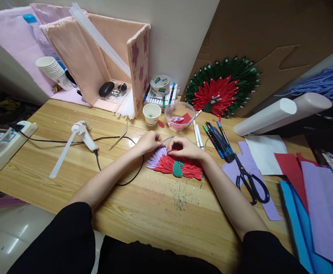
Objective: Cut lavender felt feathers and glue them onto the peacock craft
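A fan-shaped craft [166, 163] of layered red and lilac petal pieces lies on the wooden table in front of me, with a dark green body piece [178, 169] at its lower middle. At its upper left edge, above the lilac petals [156, 157], my left hand [150, 142] is closed in a pinch. Curled just to the right, my right hand [185, 147] pinches close to the left fingertips and covers part of the red petals. What either pinch holds is too small to make out.
Behind my hands stand a paper cup [152, 114] and a clear bowl [179, 118] with red and lilac scraps. A glue gun [85, 135] with its cable lies left. Scissors [252, 180], pens [216, 140] and coloured sheets [326, 205] lie right. A finished-looking green and red fan [223, 87] leans behind.
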A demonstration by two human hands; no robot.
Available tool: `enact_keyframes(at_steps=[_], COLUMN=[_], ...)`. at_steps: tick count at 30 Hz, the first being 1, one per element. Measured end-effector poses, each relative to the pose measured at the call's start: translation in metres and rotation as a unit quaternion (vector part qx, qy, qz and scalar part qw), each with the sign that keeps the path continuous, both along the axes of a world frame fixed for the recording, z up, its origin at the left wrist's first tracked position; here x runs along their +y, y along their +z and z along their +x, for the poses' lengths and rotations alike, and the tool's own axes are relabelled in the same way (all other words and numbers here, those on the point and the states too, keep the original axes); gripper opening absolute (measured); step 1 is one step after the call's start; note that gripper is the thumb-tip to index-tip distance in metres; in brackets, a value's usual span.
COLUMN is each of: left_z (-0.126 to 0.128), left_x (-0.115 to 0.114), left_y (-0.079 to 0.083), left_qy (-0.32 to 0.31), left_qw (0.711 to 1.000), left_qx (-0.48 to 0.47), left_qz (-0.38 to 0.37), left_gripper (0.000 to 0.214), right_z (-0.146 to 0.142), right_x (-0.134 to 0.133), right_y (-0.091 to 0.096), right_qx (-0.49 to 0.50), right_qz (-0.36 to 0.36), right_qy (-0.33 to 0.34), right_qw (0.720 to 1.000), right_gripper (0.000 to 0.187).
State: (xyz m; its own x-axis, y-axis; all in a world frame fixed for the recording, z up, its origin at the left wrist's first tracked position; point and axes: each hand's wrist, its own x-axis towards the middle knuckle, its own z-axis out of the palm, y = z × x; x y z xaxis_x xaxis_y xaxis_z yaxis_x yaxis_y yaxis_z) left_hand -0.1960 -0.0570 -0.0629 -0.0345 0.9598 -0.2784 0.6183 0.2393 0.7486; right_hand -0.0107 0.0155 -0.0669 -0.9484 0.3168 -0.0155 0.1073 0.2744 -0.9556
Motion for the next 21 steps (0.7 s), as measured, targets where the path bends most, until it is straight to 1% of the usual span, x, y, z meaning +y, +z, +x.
enact_keyframes(at_steps=[3,6,9,13,17,19,21], left_z=[-0.001,-0.001,0.001,0.003,0.004,0.003,0.001], left_x=[-0.003,-0.006,-0.008,-0.009,-0.011,-0.014,-0.016], left_y=[-0.002,-0.002,-0.002,-0.001,0.0,0.0,-0.001], left_qy=[0.013,0.011,0.007,0.002,0.008,0.012,0.006], left_qw=[1.0,1.0,1.0,1.0,0.999,0.999,0.996], left_qx=[-0.018,-0.025,-0.012,0.021,0.022,0.013,0.001], left_qz=[0.009,0.004,0.0,0.021,0.028,0.049,0.085], left_gripper=[0.023,0.025,0.028,0.032,0.033,0.03,0.024], right_z=[0.0,0.0,0.0,0.0,0.0,-0.001,-0.002], right_x=[-0.001,-0.001,-0.001,-0.001,-0.001,-0.001,-0.002], right_y=[0.002,0.003,0.003,0.002,0.003,0.004,0.004], right_qx=[-0.001,-0.004,-0.005,-0.004,-0.018,-0.017,-0.017], right_qz=[0.014,0.024,0.018,0.011,0.012,0.008,0.026], right_qy=[-0.004,-0.014,-0.017,-0.015,-0.017,-0.023,-0.054], right_qw=[1.0,1.0,1.0,1.0,1.0,1.0,0.998], right_gripper=[0.01,0.01,0.012,0.012,0.014,0.015,0.014])
